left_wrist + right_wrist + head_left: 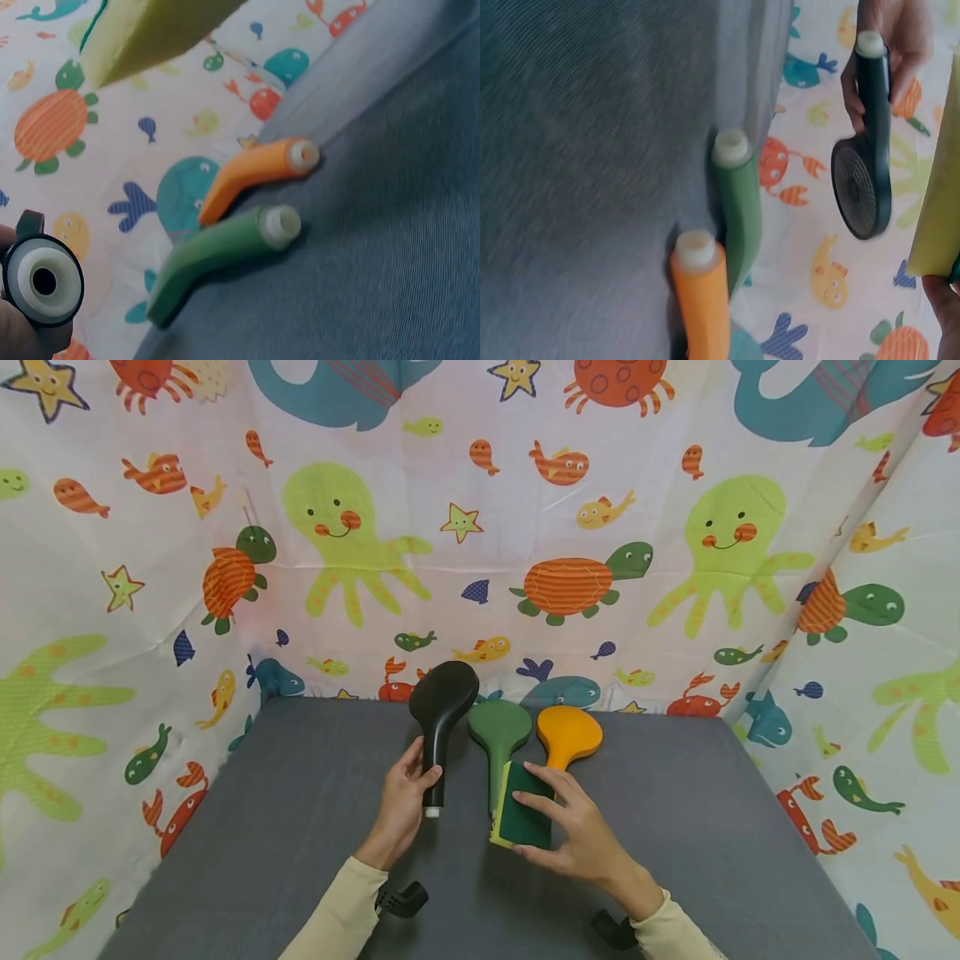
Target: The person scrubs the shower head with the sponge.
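My left hand point(401, 810) grips a black shower head point(444, 693) by its handle, holding it above the table with the head pointing away. Its dotted spray face point(851, 187) shows in the right wrist view, and the pale threaded end point(49, 281) shows in the left. In my right hand point(588, 839) a sponge point(525, 810), yellow with a dark green scouring side, is pinched between thumb and fingers. It is held apart from the black shower head. Behind it lie a green shower head point(501, 727) and an orange shower head point(570, 731), side by side, their handles partly covered in the head view.
A grey cloth covers the table point(315, 760). Behind it and along both sides hangs a white curtain point(442, 585) printed with sea animals. A dark wrist-worn camera point(403, 900) sits by the left sleeve, and another point(613, 931) by the right.
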Action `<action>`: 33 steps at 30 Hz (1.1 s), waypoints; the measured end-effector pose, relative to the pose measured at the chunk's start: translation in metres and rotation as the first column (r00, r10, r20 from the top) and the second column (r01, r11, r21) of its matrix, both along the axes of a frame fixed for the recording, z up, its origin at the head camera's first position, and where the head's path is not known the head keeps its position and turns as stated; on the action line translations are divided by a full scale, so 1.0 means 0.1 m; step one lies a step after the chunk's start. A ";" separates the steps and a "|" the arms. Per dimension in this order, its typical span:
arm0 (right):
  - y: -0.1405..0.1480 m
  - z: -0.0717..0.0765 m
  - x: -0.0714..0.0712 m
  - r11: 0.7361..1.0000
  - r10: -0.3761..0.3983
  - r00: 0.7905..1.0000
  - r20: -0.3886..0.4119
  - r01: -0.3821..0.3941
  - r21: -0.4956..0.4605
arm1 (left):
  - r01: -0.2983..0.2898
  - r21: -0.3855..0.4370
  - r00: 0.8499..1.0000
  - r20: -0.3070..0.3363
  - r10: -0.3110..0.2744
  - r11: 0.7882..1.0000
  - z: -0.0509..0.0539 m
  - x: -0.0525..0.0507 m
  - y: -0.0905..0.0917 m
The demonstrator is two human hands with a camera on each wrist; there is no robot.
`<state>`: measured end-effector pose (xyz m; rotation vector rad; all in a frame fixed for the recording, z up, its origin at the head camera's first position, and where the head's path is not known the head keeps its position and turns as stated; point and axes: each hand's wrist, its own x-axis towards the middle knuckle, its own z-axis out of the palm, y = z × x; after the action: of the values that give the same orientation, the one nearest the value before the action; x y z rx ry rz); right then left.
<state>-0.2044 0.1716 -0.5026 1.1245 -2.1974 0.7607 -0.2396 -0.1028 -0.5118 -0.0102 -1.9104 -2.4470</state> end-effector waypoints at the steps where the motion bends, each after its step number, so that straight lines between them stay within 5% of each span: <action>1: 0.03 -0.01 -0.01 1.000 -0.011 1.000 0.003 0.011 0.003 | -0.008 -0.011 1.000 0.002 0.008 1.000 -0.01 -0.02 -0.01; 17: 0.51 -0.05 -0.11 0.985 -0.172 0.983 0.068 0.172 0.004 | -0.086 -0.146 0.991 0.086 0.099 0.986 -0.22 -0.21 -0.08; 33: 0.78 -0.09 -0.20 0.964 -0.265 0.960 0.094 0.266 -0.003 | -0.048 -0.206 0.984 0.157 0.081 0.977 -0.49 -0.41 -0.07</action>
<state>-0.2248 0.2495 -0.5112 0.7771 -2.3538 0.7221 -0.2806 -0.1101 -0.5604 0.2522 -2.1812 -2.2669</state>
